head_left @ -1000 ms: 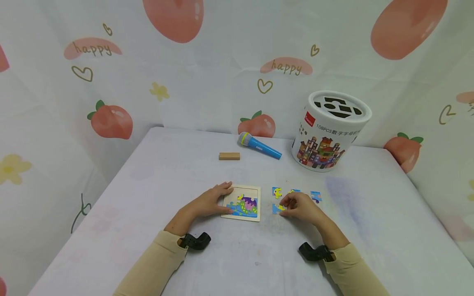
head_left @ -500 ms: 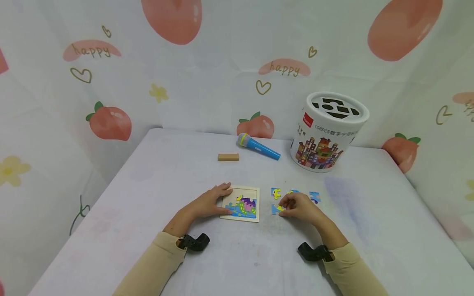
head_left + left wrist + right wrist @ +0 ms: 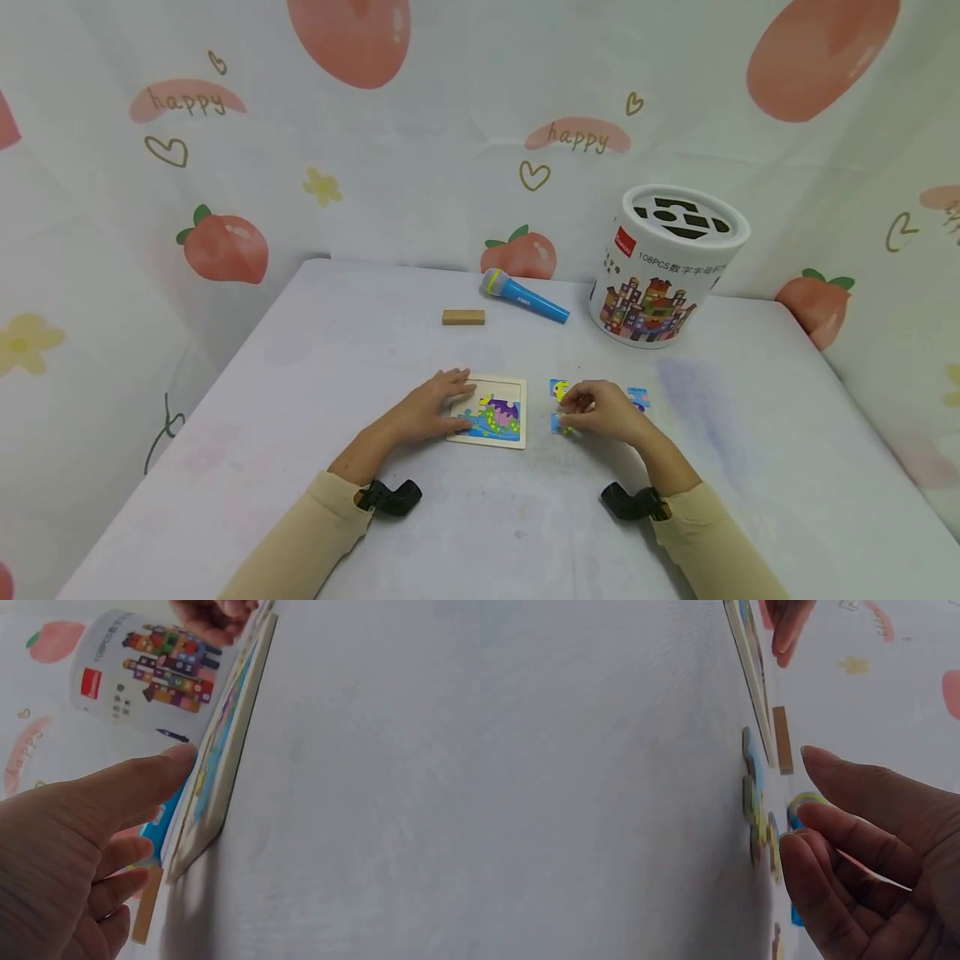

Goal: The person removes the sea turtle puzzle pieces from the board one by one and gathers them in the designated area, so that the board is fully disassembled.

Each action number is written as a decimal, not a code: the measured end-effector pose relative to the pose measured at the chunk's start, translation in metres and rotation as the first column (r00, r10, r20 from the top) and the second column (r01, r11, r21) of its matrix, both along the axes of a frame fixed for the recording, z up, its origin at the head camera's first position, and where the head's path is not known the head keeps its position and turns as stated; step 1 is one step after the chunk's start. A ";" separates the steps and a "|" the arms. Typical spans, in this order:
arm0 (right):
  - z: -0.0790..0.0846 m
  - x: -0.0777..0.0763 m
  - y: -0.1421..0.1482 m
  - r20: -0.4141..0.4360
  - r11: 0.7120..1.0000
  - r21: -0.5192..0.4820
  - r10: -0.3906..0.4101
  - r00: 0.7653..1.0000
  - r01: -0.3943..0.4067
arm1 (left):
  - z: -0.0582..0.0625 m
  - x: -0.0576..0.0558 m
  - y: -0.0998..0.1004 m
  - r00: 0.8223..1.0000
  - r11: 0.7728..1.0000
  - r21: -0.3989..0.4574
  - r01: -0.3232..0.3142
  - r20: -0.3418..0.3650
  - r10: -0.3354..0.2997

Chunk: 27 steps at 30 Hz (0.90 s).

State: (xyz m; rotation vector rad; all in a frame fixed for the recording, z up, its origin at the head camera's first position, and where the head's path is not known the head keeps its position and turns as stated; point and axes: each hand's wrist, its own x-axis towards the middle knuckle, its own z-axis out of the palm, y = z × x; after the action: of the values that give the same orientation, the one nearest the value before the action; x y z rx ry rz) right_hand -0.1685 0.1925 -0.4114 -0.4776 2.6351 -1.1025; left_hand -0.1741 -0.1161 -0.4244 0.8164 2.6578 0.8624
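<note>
My left hand (image 3: 427,410) lies over the left edge of a wooden jigsaw tray (image 3: 510,387), thumb at the lower left, other fingers at the upper left. The tray's lower part holds joined blue, purple, pink and green pieces; its upper part is bare wood. To the right of it, my right hand (image 3: 611,412) hovers with loosely bent fingers over a blue-and-yellow puzzle piece (image 3: 556,423), partly hiding it. Nothing sits between thumb and fingers in the right wrist view. A yellow-figured puzzle piece (image 3: 558,387) and another puzzle piece (image 3: 639,397) lie near that hand.
Behind the tray lie a small wooden block (image 3: 463,317) and a blue toy microphone (image 3: 532,300). A large white tub (image 3: 667,267) with a shape-cut lid stands at the back right. A fruit-printed cloth (image 3: 405,167) hangs behind the table.
My right hand has shifted slightly left and up, covering more of the loose puzzle pieces. The left hand stays on the tray's left edge.
</note>
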 end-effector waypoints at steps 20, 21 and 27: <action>0.005 -0.028 -0.065 0.030 0.988 -0.057 0.144 0.989 -0.142 | 0.007 0.022 0.009 0.988 0.980 -0.127 0.153 0.030 -0.150; 0.005 -0.029 -0.068 0.037 0.988 -0.056 0.144 0.989 -0.142 | 0.007 0.022 0.009 0.987 0.979 -0.127 0.160 0.022 -0.158; 0.006 -0.037 -0.085 0.055 0.985 -0.041 0.171 0.984 -0.169 | 0.006 0.024 0.009 0.982 0.975 -0.124 0.187 -0.008 -0.189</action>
State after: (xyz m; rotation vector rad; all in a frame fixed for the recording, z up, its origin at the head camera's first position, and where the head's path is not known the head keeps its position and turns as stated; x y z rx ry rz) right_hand -0.2055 0.1073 -0.4055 -0.6539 2.4752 -1.0944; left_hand -0.1500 -0.1069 -0.4180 1.0294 2.5684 0.6403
